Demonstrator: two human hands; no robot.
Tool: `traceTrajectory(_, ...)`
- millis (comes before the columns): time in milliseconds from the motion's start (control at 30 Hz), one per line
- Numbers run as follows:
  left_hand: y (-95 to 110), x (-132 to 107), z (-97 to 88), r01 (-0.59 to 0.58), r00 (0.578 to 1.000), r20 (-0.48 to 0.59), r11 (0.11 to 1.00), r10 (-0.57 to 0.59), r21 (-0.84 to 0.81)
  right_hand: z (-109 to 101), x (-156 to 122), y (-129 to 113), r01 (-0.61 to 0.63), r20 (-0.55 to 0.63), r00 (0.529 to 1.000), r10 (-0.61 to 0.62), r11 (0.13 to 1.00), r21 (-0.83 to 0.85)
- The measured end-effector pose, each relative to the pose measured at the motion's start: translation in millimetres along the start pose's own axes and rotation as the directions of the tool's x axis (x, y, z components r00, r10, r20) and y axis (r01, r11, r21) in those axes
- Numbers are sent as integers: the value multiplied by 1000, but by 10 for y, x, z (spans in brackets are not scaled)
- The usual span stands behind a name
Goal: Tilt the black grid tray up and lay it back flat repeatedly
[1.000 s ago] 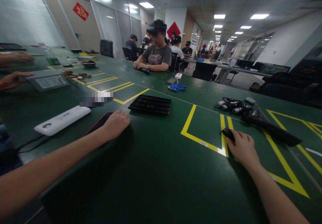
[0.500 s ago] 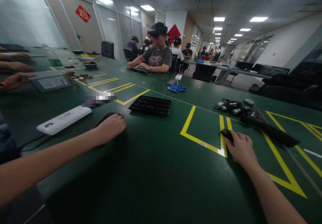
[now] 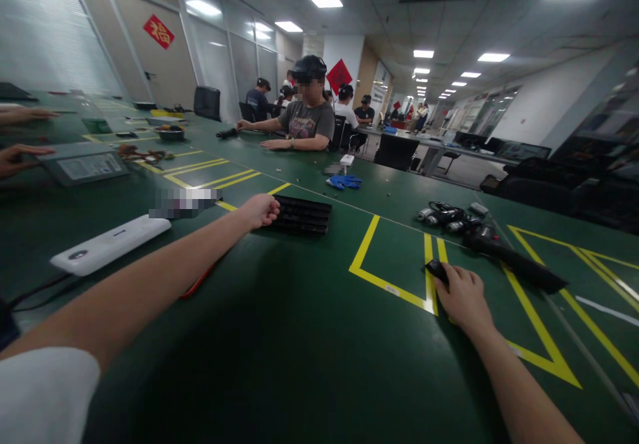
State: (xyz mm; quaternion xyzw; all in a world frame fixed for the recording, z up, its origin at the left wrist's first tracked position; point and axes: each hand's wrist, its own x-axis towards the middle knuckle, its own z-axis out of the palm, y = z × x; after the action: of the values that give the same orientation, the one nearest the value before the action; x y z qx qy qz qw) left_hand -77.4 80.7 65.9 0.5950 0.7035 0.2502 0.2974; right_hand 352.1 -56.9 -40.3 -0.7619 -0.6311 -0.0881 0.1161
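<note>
My left hand (image 3: 260,210) is stretched out over the green table and rests at the near left edge of a black compartment tray (image 3: 303,215); its fingers look curled, and I cannot tell whether they grip the tray. Under my left forearm lies a red-edged phone (image 3: 198,283), mostly hidden. My right hand (image 3: 463,295) lies on the yellow floor-tape lines and is closed over a small black part (image 3: 436,270) that sticks out to the left of the fingers.
A white power bank (image 3: 107,244) lies at the left. Beyond my right hand are a long black tool (image 3: 514,261) and a cluster of metal parts with cables (image 3: 446,216). A blue glove (image 3: 343,182) lies farther back. A person sits across the table; other hands reach in at far left.
My left hand has left the phone and reached forward to the black tray. My right hand has stayed on the small black part. The view shifted slightly.
</note>
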Motion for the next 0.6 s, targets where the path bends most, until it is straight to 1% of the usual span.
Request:
traceTrajectory(100, 109, 231, 119, 25, 1000, -16, 996, -23, 89, 11, 11, -7, 5, -17, 1000, -5, 1000, -21)
traceTrajectory(133, 123, 282, 150, 16, 1000, -15, 986, -14, 169, 13, 16, -8, 2, -19, 1000, -3, 1000, -24)
traceTrajectory(167, 130, 320, 175, -2, 1000, -3, 959, 3, 282, 15, 20, -8, 0, -19, 1000, 0, 1000, -23)
traceTrajectory(200, 134, 347, 198, -29, 1000, 19, 910, 23, 414, 17, 25, -7, -3, -19, 1000, 3, 1000, -19)
traceTrajectory(233, 138, 365, 219, -59, 998, 49, 839, 39, 541, 17, 29, -5, -5, -16, 1000, 5, 1000, -13)
traceTrajectory(267, 142, 376, 238, -88, 996, 78, 760, 50, 644, 17, 32, -1, -7, -11, 1000, 7, 1000, -7)
traceTrajectory(300, 150, 382, 259, -110, 993, 99, 695, 57, 710, 16, 35, 3, -8, -3, 1000, 8, 1000, -1)
traceTrajectory(367, 179, 383, 303, -134, 991, 109, 643, 78, 754, 11, 38, 7, -12, 14, 1000, 12, 1000, 12)
traceTrajectory(433, 225, 382, 350, -144, 990, 108, 627, 96, 766, 3, 36, 3, -18, 28, 999, 17, 1000, 21)
traceTrajectory(500, 279, 389, 386, -149, 989, 120, 627, 88, 764, -6, 29, -9, -21, 32, 999, 21, 999, 25)
traceTrajectory(600, 335, 412, 387, -138, 989, 145, 644, 42, 752, -11, 16, -16, -20, 26, 999, 19, 999, 31)
